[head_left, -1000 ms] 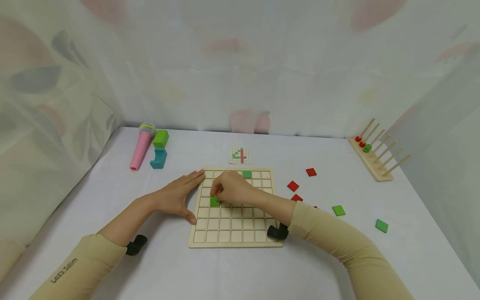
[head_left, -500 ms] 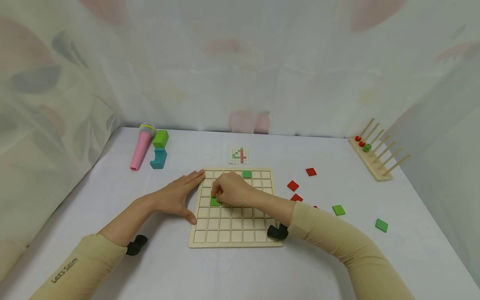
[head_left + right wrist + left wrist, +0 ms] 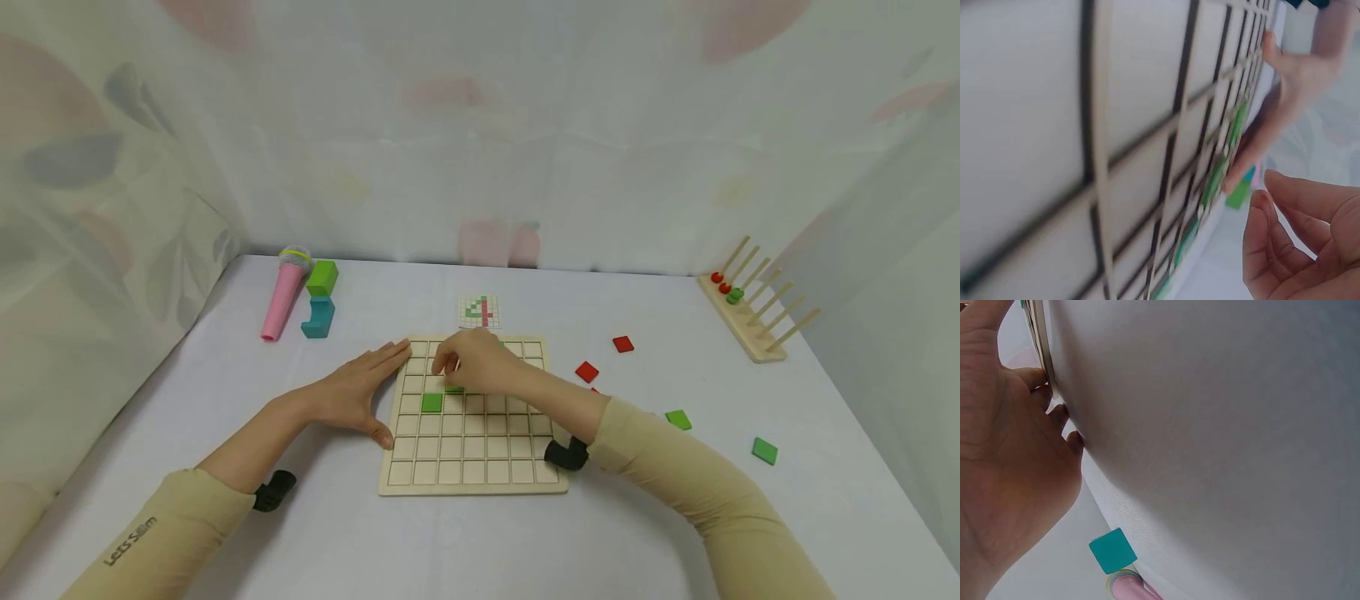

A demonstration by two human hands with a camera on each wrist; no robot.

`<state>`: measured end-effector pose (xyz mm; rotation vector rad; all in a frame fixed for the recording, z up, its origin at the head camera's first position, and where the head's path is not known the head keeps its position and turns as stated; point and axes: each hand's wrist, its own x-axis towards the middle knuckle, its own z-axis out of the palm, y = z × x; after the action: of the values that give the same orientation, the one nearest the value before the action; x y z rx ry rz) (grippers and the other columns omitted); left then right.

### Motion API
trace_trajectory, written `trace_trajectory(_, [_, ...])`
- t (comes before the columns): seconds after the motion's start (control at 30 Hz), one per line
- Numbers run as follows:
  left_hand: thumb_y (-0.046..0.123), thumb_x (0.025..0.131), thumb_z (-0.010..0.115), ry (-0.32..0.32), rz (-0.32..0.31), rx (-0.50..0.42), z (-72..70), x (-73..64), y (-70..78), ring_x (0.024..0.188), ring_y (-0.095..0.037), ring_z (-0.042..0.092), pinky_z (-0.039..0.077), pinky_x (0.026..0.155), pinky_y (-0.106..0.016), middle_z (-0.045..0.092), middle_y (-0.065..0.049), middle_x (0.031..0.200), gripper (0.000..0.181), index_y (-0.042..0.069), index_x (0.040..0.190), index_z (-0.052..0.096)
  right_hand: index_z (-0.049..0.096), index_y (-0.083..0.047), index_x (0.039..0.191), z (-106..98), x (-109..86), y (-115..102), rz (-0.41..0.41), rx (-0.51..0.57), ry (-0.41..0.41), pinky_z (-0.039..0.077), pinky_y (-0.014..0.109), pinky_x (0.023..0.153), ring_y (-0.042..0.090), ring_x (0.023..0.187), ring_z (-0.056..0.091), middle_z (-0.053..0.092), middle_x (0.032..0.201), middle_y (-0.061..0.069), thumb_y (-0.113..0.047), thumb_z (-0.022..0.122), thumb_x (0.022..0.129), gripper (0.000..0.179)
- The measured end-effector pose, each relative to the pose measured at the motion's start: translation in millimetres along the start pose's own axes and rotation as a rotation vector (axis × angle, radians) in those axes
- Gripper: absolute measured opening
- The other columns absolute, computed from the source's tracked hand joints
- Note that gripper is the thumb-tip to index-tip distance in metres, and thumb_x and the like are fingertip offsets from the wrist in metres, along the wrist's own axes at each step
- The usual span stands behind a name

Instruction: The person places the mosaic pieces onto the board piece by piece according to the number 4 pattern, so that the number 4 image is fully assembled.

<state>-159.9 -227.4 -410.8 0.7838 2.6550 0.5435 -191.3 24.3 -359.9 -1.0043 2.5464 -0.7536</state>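
Note:
A wooden grid board lies flat in the head view. My left hand rests along its left edge with the fingers spread and thumb apart; the left wrist view shows fingertips at the board's side. Over the upper part of the board is my right hand, fingers loosely bent. In the right wrist view nothing lies between its thumb and fingers. A green square tile sits in a cell, and another green tile shows partly beneath the right hand. Further green tiles line the board in the right wrist view.
A small pattern card lies behind the board. Red tiles and green tiles are scattered to the right. A pegged wooden stand is at back right. Back left are a pink microphone, green block and teal block.
My right hand has drawn back from the lower-left green tile, up and to the right, uncovering that tile and part of another. The left hand has stayed at the board's edge.

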Motion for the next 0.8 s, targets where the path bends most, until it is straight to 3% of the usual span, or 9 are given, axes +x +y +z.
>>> trace_trajectory(0.27, [0.068,0.053,0.085,-0.001,-0.011,0.002,0.5,0.4,0.3,0.156,-0.039,0.010,0.018,0.124,-0.060,0.008,-0.011,0.169,0.142,0.006,0.159,0.014,0.076,-0.010,0.103,-36,-18.3,30,0.077,0.067,0.066,0.056,0.024,0.073,0.015,0.084,0.070,0.072,0.089,0.003,-0.009,0.072,0.086,0.017])
trace_trajectory(0.57, [0.068,0.053,0.085,-0.001,-0.017,0.010,1.4,-0.3,0.4,0.156,-0.039,0.010,0.018,0.124,-0.061,0.008,-0.009,0.169,0.142,0.006,0.159,0.014,0.074,-0.008,0.106,-74,-55.3,73,0.166,0.083,0.144,0.057,0.029,0.074,0.020,0.086,0.070,0.072,0.094,0.008,-0.011,0.071,0.088,0.019])
trace_trajectory(0.8, [0.069,0.053,0.084,-0.002,-0.030,0.007,1.5,-2.1,-0.6,0.156,-0.039,0.009,0.018,0.124,-0.061,0.007,-0.009,0.169,0.142,0.006,0.159,0.014,0.073,-0.008,0.110,-90,-84.5,107,0.204,0.075,0.125,0.054,0.028,0.075,0.020,0.090,0.071,0.072,0.098,0.009,-0.012,0.071,0.088,0.022])
